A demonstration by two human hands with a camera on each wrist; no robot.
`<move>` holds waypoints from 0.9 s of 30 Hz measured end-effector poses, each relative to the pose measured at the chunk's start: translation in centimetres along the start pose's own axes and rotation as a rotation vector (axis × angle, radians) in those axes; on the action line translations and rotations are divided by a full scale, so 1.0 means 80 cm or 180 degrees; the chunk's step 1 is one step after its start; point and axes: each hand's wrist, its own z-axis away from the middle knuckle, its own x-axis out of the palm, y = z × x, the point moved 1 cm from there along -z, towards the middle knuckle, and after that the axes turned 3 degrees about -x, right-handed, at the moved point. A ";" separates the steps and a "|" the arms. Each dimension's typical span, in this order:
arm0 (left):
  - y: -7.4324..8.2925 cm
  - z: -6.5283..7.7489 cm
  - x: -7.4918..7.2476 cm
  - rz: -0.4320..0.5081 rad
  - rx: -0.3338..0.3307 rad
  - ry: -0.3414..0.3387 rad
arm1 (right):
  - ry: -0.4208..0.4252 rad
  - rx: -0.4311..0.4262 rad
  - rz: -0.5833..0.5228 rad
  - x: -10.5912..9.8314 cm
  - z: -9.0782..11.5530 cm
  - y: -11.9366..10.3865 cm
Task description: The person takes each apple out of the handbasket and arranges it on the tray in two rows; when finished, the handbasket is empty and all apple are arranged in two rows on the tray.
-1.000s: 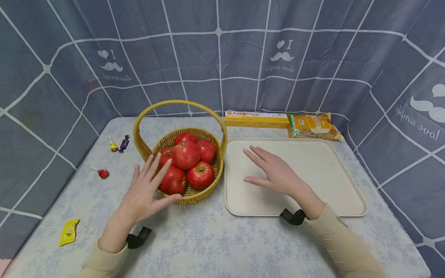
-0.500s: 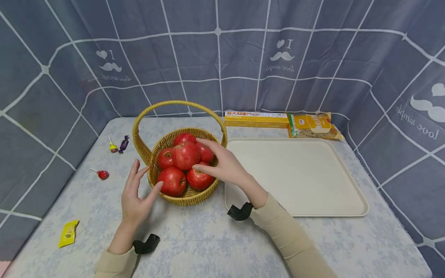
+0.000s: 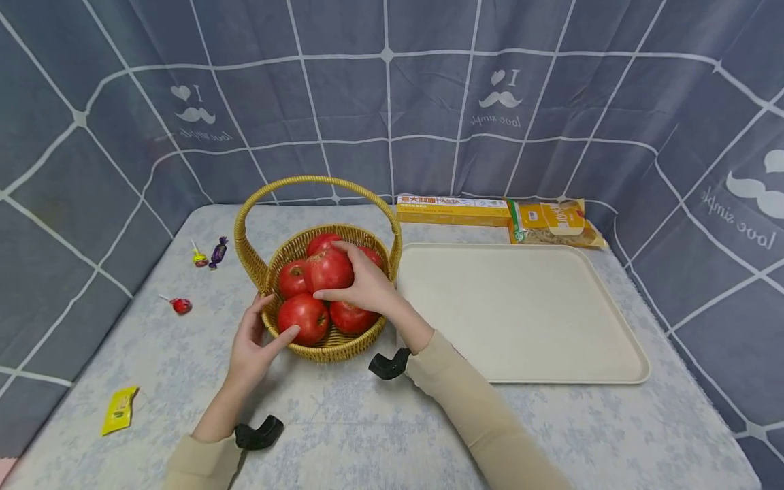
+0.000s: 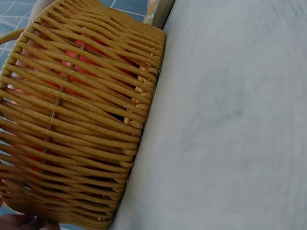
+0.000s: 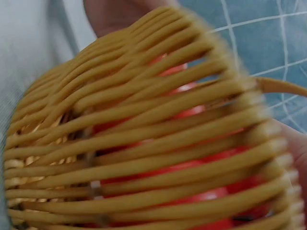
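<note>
A yellow wicker basket point(image 3: 333, 352) with a tall arched handle holds several red apples. My right hand point(image 3: 372, 287) reaches in over its right rim and grips the top apple point(image 3: 327, 270), thumb at its lower edge and fingers over its far side. At the basket's left side, my left hand point(image 3: 252, 347) grips the rim, its fingers along the outer wall and its thumb over the edge beside the lower-left apple point(image 3: 304, 316). In the left wrist view, fingertips point(image 4: 29, 223) press against the weave. Red fruit shows through the gaps in the right wrist view.
Right of the basket lies a cream tray point(image 3: 520, 320). Behind it are a pasta box point(image 3: 453, 211) and a yellow food packet point(image 3: 554, 223). Two lollipops, a purple-wrapped candy point(image 3: 218, 252) and a yellow sachet point(image 3: 120, 410) lie along the left. A grid-patterned curtain point(image 3: 429, 102) encloses the table.
My right hand has moved left from above the tray into the basket and taken hold of the top apple. My left hand has come down from in front of the basket onto its left rim.
</note>
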 end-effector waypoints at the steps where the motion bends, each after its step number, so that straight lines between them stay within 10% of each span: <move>1: -0.001 -0.001 0.000 -0.0014 0.0000 -0.0025 | 0.0011 0.0006 0.0023 0.003 -0.001 0.002; 13: -0.005 -0.003 -0.006 -0.0457 -0.0111 -0.0139 | 0.0531 -0.0243 -0.0031 0.009 0.006 -0.004; 27: -0.006 -0.003 -0.007 -0.0620 -0.0178 -0.0125 | 0.1218 -0.1653 -0.1509 -0.106 0.073 -0.071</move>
